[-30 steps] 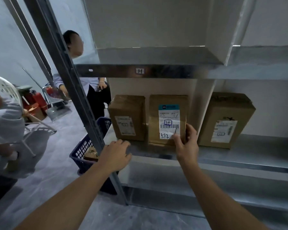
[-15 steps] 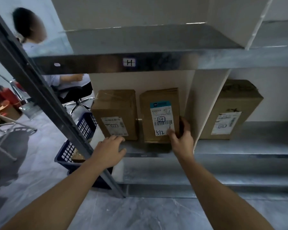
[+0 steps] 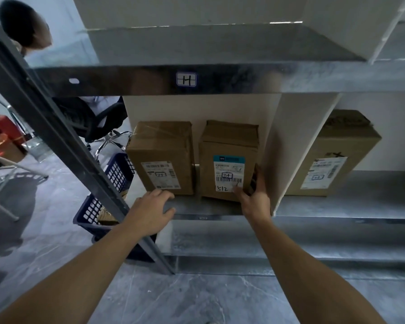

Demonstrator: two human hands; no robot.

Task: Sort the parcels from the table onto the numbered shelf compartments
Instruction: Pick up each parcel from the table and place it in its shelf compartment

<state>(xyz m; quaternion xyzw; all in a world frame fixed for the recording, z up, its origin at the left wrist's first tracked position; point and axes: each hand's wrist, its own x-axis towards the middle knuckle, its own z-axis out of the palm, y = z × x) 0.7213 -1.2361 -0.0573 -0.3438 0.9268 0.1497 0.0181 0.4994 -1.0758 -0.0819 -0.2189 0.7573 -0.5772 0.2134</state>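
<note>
Two brown cardboard parcels stand upright side by side in one shelf compartment, under a rail tag (image 3: 186, 79) marked "H". The right parcel (image 3: 229, 146) carries a white and blue label with "27" and "512" handwritten on it. My right hand (image 3: 255, 199) grips its lower right corner, thumb on the label and fingers around the side next to the white divider (image 3: 292, 148). The left parcel (image 3: 161, 148) also bears a "27" label. My left hand (image 3: 150, 211) hovers just below it at the shelf's front edge, fingers loosely curled and holding nothing.
A third parcel (image 3: 337, 155) stands in the neighbouring compartment to the right. A slanted metal upright (image 3: 56, 136) crosses the left side. Behind it a blue plastic basket (image 3: 110, 183) sits on the grey floor. A seated person (image 3: 26, 26) and an office chair are at the far left.
The view has moved closer and dipped lower. My right hand has pushed the labelled parcel further back into the compartment. My left hand stays near the shelf edge.
</note>
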